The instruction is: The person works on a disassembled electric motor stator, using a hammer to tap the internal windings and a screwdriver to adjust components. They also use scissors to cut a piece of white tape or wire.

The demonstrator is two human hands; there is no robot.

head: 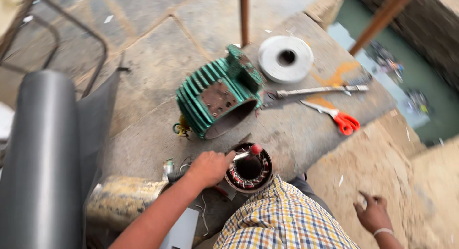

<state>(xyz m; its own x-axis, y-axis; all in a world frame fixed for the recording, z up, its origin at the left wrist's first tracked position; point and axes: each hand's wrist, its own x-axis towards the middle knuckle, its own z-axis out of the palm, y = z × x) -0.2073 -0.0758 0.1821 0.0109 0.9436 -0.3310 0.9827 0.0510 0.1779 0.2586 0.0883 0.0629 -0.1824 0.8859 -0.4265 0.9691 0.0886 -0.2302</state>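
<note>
Head view, looking down over a stone slab (306,129). Landmark: the stator (249,168), a round wound core with copper coils, standing on end at the slab's near edge, bore facing up, axis roughly vertical.

Left hand (209,167) just left of the stator, touching its rim; fingers curled together around a thin tool (246,155) with a red tip, pinched near the handle. Tool's long axis running left to right, slightly upward, across the stator's top, red tip resting over the far-right rim of the bore. Stator thus lying directly right of the left fingers, in contact.

Right hand (372,212) well right of the stator and lower, off the slab over sandy ground; fingers loosely curled, perhaps pinching something small and pale, too blurred to tell. White band at the wrist. Clearly the farther hand.

Beyond the stator, up-left: green finned motor housing (217,98), lying tilted, open end facing the stator. Farther up-right: white tape roll (286,58), flat. Right of the housing: a long metal tool (320,91), lying left to right, and red-handled scissors (334,116) just below it.

Left of the stator: loose wires (184,165), a speckled cylinder (125,201), a dark pipe (40,158). Near side: checked shirt (282,220).
</note>
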